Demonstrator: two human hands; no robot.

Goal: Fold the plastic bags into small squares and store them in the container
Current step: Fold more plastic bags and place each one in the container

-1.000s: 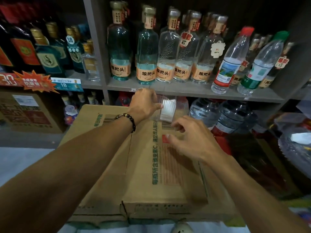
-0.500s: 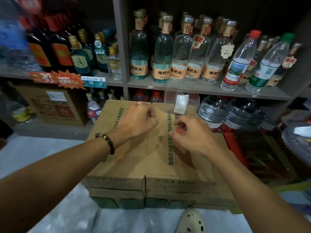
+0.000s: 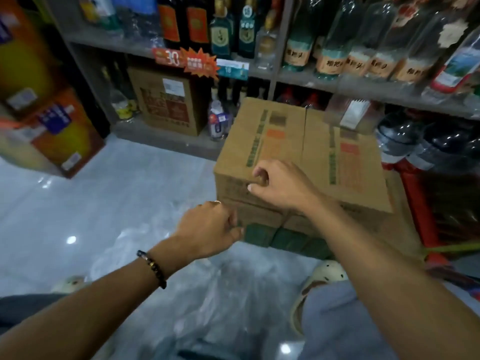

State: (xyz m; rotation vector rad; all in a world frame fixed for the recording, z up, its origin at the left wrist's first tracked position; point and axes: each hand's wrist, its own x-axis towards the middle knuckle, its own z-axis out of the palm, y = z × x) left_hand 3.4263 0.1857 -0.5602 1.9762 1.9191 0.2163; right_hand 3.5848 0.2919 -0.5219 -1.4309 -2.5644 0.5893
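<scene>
A clear plastic container (image 3: 353, 113) with white folded bags inside stands at the far edge of a cardboard box (image 3: 293, 141). Crumpled clear plastic bags (image 3: 205, 294) lie on the grey floor in front of the box, between my feet. My right hand (image 3: 281, 187) hovers over the box's near edge with its fingers curled, holding nothing. My left hand (image 3: 209, 228), with a bead bracelet on the wrist, hangs lower, in front of the box's side, fingers curled and nothing visible in them.
Shelves of glass bottles (image 3: 332, 58) run behind the box, with large water jugs (image 3: 415, 141) to its right. More cartons (image 3: 166, 100) and an orange pack (image 3: 62, 131) stand at the left. My light clogs (image 3: 324, 274) rest on the glossy floor.
Both hands have pulled back from the container toward me and lower. My left hand dropped below the box top. The view swung left and down, showing the floor and the bags.
</scene>
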